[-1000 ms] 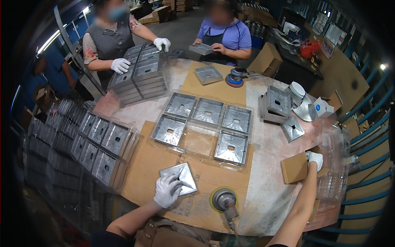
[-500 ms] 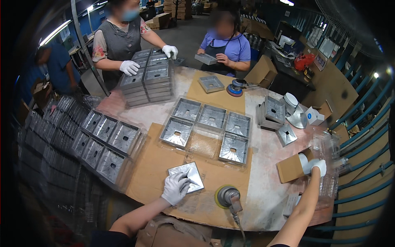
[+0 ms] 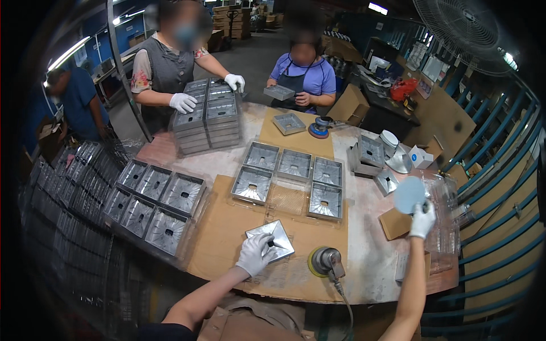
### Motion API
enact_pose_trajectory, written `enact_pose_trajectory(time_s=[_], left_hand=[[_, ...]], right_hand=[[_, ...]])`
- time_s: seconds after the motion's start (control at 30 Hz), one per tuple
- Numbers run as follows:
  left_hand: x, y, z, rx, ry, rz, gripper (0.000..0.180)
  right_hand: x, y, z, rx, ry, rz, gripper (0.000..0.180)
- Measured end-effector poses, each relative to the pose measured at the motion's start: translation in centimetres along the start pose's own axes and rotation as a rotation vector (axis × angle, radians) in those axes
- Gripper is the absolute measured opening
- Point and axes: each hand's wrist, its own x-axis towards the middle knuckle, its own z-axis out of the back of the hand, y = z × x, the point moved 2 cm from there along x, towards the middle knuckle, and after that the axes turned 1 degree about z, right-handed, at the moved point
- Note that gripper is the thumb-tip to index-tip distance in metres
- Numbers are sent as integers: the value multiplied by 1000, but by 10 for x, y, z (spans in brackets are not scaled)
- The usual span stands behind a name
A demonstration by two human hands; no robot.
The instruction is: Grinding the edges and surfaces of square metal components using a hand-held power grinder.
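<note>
The square metal plate [image 3: 272, 240] lies on a sheet of brown cardboard [image 3: 227, 238] near the front edge of the round table [image 3: 364, 250], turned so that one corner points toward the person. The left hand [image 3: 255, 254], in a white glove, rests flat on the near-left part of this plate with the fingers spread and pressing it down; it does not close around it. The right hand [image 3: 422, 220], also in a white glove, is raised over the right edge of the table, well apart from the left hand, and pinches a round pale blue sanding disc [image 3: 409, 195] between thumb and fingers. Just beside the plate, to its right on the cardboard, stands an orbital sander [image 3: 325, 261] with a yellow pad, and its hose runs off the front edge. A small cardboard box [image 3: 394, 223] sits near the right edge, below the raised disc. Toward the middle of the table, five shallow square metal trays [image 3: 290, 179] lie in two rows. At the far-left edge a tall stack of grey trays [image 3: 206, 116] stands, and another person's gloved hands [image 3: 183, 103] hold it. A second person at the far edge holds one single tray [image 3: 279, 92] above the table.
</note>
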Motion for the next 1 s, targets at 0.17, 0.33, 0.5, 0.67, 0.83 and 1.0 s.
enact_pose_trajectory(time_s=[0.17,0.33,0.5,0.67,0.83,1.0], left_hand=[[4,-13,24,-350,24,287,55],[-4,-28,11,-1403,92,595,56],[-25,-11,13,-1282,234,874,55],[-46,-5,10,-1362,240,989,55],[-59,-11,1,-1896,377,1150,53],[-56,-14,1,-1756,343,1101,56]], right_hand=[[-155,66,-37,512,336,-283,33],[-288,121,-63,675,660,-538,37],[-342,153,-66,737,764,-691,35],[-362,156,-58,726,770,-760,39],[-373,141,-57,773,756,-729,34],[-356,131,-54,321,741,-275,39]])
